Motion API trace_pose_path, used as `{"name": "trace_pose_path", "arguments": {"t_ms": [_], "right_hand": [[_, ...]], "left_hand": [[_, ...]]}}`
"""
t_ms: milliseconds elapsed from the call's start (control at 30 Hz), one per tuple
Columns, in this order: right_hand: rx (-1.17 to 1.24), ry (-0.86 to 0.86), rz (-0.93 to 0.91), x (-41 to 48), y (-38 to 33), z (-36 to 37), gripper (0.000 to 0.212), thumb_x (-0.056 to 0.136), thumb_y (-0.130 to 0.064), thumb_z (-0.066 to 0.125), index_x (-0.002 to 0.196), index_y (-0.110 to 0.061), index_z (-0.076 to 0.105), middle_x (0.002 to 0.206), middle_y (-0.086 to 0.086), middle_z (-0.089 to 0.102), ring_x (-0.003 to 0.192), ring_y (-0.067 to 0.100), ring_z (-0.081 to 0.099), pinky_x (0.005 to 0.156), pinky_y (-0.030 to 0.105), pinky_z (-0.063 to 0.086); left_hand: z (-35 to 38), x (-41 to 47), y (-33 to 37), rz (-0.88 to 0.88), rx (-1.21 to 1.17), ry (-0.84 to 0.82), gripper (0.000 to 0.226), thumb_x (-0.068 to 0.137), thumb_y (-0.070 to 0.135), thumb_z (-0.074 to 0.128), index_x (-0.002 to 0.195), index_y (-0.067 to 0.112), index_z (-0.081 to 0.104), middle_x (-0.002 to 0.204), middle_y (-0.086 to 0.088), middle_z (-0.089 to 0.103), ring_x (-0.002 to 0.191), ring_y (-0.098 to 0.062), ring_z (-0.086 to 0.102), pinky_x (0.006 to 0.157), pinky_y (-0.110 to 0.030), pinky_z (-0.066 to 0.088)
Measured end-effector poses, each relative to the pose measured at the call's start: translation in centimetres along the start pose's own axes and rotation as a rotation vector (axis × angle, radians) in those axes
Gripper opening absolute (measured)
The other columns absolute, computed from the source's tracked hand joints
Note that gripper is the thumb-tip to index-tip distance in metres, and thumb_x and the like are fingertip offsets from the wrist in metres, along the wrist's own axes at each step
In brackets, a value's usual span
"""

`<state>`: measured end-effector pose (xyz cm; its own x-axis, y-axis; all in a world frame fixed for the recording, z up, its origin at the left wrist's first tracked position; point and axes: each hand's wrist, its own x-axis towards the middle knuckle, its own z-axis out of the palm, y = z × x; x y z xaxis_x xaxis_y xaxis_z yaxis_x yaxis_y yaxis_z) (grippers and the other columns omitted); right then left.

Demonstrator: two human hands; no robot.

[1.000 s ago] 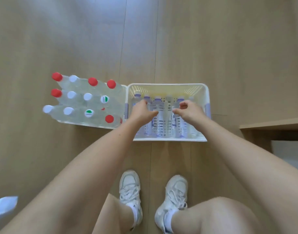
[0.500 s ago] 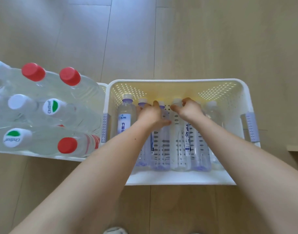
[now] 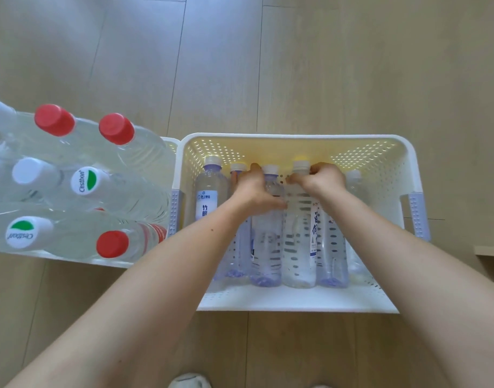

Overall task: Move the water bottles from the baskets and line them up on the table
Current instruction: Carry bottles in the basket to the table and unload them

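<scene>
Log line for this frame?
phase: grasp | left grip: holds middle bottle | right grip: holds neighbouring bottle | site: white basket

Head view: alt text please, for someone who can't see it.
The left hand and right hand each grip a clear bottle near its cap inside a white perforated basket on wooden floor. Beside it, a second basket holds larger bottles.

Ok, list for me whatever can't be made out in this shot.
Head view: which small bottles each grip holds; the left hand and right hand cover the necks.
Head view: the left basket and its big bottles are cut off by the left edge, so no full count.
Head view: the table; only a wooden edge shows at the right border.
</scene>
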<state>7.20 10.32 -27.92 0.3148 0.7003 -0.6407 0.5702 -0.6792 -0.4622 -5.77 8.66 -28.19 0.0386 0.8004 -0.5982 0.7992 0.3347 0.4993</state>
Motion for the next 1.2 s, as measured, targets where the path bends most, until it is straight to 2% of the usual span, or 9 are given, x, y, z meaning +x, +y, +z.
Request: {"name": "trace_pose_path", "arguments": {"t_ms": [67,167,367,533,700,900,1000,1067,1200], "right_hand": [[0.150,0.048,0.009,-0.9,-0.3,-1.3,0.038,0.070,-0.035,0.075,0.100,-0.017,0.060,0.096,0.001,0.059,0.093,0.022,0.057,0.075,0.028,0.043],[0.220,0.093,-0.050,-2.5,-0.1,-2.6,0.032,0.066,-0.030,0.078,0.093,-0.018,0.064,0.094,0.000,0.068,0.087,0.018,0.062,0.082,0.030,0.050],[0.306,0.150,-0.194,-8.5,-0.6,-7.0,0.033,0.063,-0.024,0.082,0.090,-0.021,0.063,0.088,-0.004,0.068,0.083,0.011,0.063,0.078,0.026,0.050],[0.228,0.273,-0.341,-17.9,-4.3,-13.7,0.030,0.067,-0.022,0.079,0.093,-0.020,0.064,0.086,-0.008,0.063,0.083,0.006,0.056,0.076,0.022,0.045],[0.311,0.358,-0.355,-28.3,-11.2,-24.9,0.030,0.067,-0.022,0.079,0.093,-0.021,0.065,0.085,-0.012,0.062,0.082,0.005,0.057,0.074,0.017,0.045],[0.343,0.426,-0.353,-42.6,-16.8,-37.1,0.031,0.066,-0.022,0.079,0.092,-0.025,0.064,0.087,-0.012,0.062,0.084,0.008,0.059,0.081,0.030,0.050],[0.392,0.485,-0.322,-50.0,-17.9,-42.5,0.030,0.065,-0.022,0.079,0.091,-0.026,0.063,0.090,-0.012,0.063,0.087,0.007,0.058,0.082,0.030,0.051],[0.432,0.536,-0.310,-54.2,-18.0,-45.1,0.029,0.065,-0.022,0.079,0.088,-0.027,0.062,0.090,-0.012,0.064,0.091,0.007,0.059,0.082,0.029,0.050],[0.498,0.651,-0.266,-60.9,-16.7,-48.7,0.030,0.066,-0.023,0.080,0.091,-0.023,0.063,0.090,-0.010,0.064,0.093,0.010,0.060,0.083,0.025,0.047]], "left_hand": [[-0.3,-0.9,0.3,0.060,-0.118,0.021,0.064,0.063,0.029,0.080,0.109,0.010,0.039,0.089,-0.001,0.048,0.089,-0.020,0.049,0.061,-0.027,0.043],[-1.2,-2.3,1.0,0.136,-0.158,0.038,0.070,0.059,0.027,0.085,0.111,0.012,0.041,0.105,-0.004,0.054,0.093,-0.020,0.054,0.076,-0.032,0.050],[-5.1,-7.2,4.2,0.293,-0.099,0.103,0.075,0.057,0.022,0.086,0.119,0.012,0.047,0.114,-0.003,0.052,0.099,-0.015,0.046,0.079,-0.022,0.036],[-12.7,-14.6,10.1,0.344,-0.070,0.160,0.070,0.055,0.020,0.087,0.112,0.007,0.049,0.100,0.001,0.047,0.088,-0.016,0.043,0.067,-0.017,0.028],[-22.1,-24.5,18.7,0.412,-0.123,0.236,0.071,0.054,0.015,0.087,0.114,0.005,0.051,0.105,-0.003,0.051,0.090,-0.015,0.044,0.071,-0.016,0.029],[-33.3,-37.4,29.8,0.461,-0.211,0.273,0.063,0.056,0.015,0.086,0.111,0.009,0.055,0.100,0.002,0.047,0.088,-0.013,0.044,0.063,-0.006,0.030],[-37.3,-43.8,34.1,0.513,-0.192,0.219,0.066,0.057,0.017,0.086,0.115,0.013,0.055,0.102,0.006,0.046,0.090,-0.011,0.045,0.068,-0.009,0.029],[-38.9,-47.3,36.4,0.574,-0.148,0.161,0.063,0.056,0.021,0.087,0.110,0.015,0.056,0.101,0.006,0.049,0.091,-0.013,0.048,0.075,-0.015,0.032],[-39.2,-53.0,40.5,0.758,-0.084,0.057,0.058,0.055,0.023,0.086,0.105,0.016,0.058,0.097,0.006,0.052,0.090,-0.012,0.049,0.074,-0.018,0.035]]}}
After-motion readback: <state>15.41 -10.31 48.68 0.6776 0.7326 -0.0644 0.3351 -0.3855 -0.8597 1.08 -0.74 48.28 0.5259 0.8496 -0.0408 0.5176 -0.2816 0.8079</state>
